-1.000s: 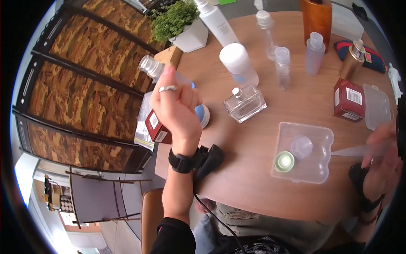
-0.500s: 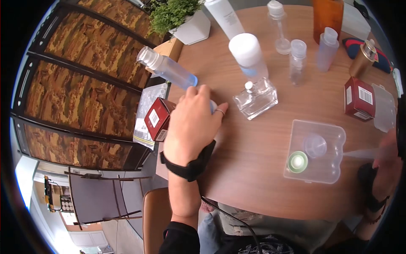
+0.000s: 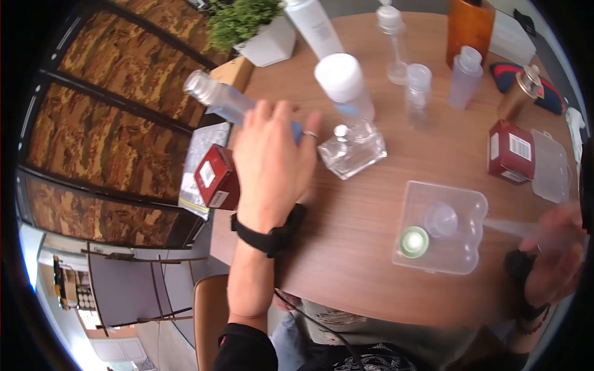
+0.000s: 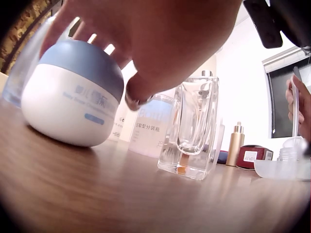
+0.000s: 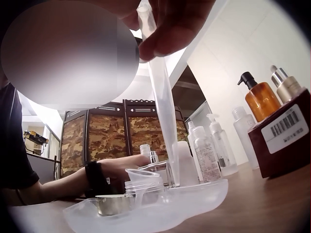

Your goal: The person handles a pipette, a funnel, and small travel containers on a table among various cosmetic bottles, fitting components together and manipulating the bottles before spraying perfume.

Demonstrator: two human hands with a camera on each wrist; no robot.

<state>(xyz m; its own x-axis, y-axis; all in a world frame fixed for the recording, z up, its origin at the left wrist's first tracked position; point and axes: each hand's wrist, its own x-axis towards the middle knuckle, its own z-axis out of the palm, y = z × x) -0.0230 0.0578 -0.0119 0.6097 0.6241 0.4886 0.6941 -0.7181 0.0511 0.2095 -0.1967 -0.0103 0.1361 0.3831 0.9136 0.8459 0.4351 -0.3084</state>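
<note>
My left hand (image 3: 272, 167) reaches over a white cream jar (image 4: 68, 104) with a blue-grey lid, which stands on the table. Its fingers (image 4: 116, 29) extend behind the lid, and the thumb lies just off the jar's side. In the head view only some of the lid (image 3: 296, 131) shows, between forefinger and thumb. At the right, my right hand (image 3: 557, 247) pinches a long translucent tapered plastic tool (image 5: 163, 92) near its top, with the tip pointing down by a clear tray (image 3: 433, 263). Inside the tray are a clear threaded cup (image 3: 440, 219) and a green-rimmed cap (image 3: 413, 242).
A blue-based clear bottle (image 3: 213, 93) and a dark red box (image 3: 218, 179) flank the left hand. Close by stand a glass perfume bottle (image 3: 352, 154) and a white-capped bottle (image 3: 340, 77). Several bottles, including an amber one (image 3: 467, 37), stand farther back, with another red box (image 3: 510, 151) at right.
My left hand came down from beside the blue-based bottle onto the jar. The jar now sits farther from me, nearer that bottle. My right hand keeps its pinch at the right.
</note>
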